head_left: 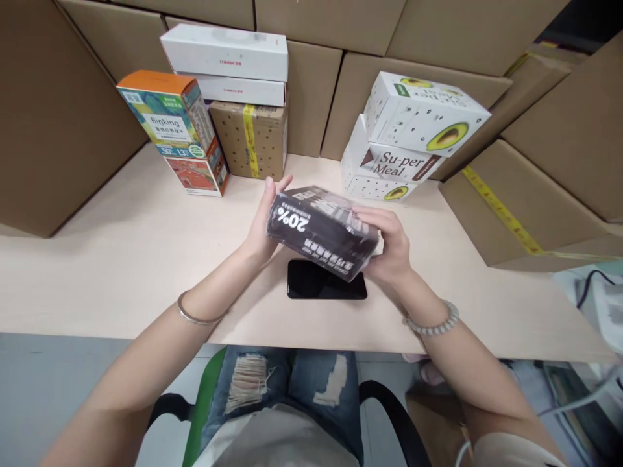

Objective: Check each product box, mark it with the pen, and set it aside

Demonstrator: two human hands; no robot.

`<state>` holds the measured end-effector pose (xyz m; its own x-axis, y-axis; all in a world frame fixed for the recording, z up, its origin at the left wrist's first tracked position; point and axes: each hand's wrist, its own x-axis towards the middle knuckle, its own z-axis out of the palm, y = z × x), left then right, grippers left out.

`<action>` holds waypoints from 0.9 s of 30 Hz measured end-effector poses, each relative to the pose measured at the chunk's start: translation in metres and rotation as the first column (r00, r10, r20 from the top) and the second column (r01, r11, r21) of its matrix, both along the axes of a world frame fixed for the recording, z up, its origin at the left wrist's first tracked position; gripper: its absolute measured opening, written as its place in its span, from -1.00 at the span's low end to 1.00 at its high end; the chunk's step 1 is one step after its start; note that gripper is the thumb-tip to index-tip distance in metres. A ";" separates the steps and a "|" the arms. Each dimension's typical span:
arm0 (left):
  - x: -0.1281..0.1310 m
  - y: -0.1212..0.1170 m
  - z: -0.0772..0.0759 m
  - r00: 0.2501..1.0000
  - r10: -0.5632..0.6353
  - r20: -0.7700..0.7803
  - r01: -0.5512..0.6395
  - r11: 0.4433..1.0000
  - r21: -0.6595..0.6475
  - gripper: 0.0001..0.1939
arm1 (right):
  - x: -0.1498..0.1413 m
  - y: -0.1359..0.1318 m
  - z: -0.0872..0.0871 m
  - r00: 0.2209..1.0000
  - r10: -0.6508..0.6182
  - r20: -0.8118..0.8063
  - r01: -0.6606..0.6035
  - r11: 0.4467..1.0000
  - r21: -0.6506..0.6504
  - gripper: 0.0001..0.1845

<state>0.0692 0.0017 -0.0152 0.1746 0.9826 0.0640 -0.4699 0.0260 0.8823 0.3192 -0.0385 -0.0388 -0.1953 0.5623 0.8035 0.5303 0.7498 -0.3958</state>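
Observation:
A black box [321, 232] with white print reading "20%" is held between both my hands above the pale table [121, 259]. My left hand [263, 224] presses against the box's left end, fingers pointing up. On the right end, my right hand [389, 243] wraps its fingers over the top edge. A black phone [326, 288] lies flat on the table directly under the box.
An orange-topped "Binking" carton [178, 130] stands at the back left beside a brown box [250, 137] carrying two white boxes [226, 58]. Two white avocado-print boxes [413, 136] are stacked at the back right. Large cardboard cartons [535, 201] wall in the table.

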 end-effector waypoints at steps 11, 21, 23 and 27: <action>-0.001 -0.018 0.010 0.988 -0.109 -0.110 0.114 0.993 0.043 -0.18 | 0.003 0.011 -0.002 0.960 -0.199 -0.196 0.180 0.978 -0.109 -0.45; 0.006 -0.021 0.001 0.988 0.078 -0.136 -0.035 0.955 0.296 -0.07 | -0.014 -0.001 0.021 0.853 -0.055 -0.519 -0.358 0.661 -0.660 -0.27; 0.006 -0.014 -0.004 0.989 0.103 -0.102 -0.063 0.939 0.339 -0.09 | -0.017 -0.003 0.016 0.863 -0.008 -0.504 -0.327 0.753 -0.571 -0.18; 0.000 0.005 -0.007 0.997 0.071 -0.010 -0.068 0.975 0.212 -0.28 | -0.012 -0.001 -0.003 0.963 0.026 -0.268 -0.118 0.936 -0.332 -0.20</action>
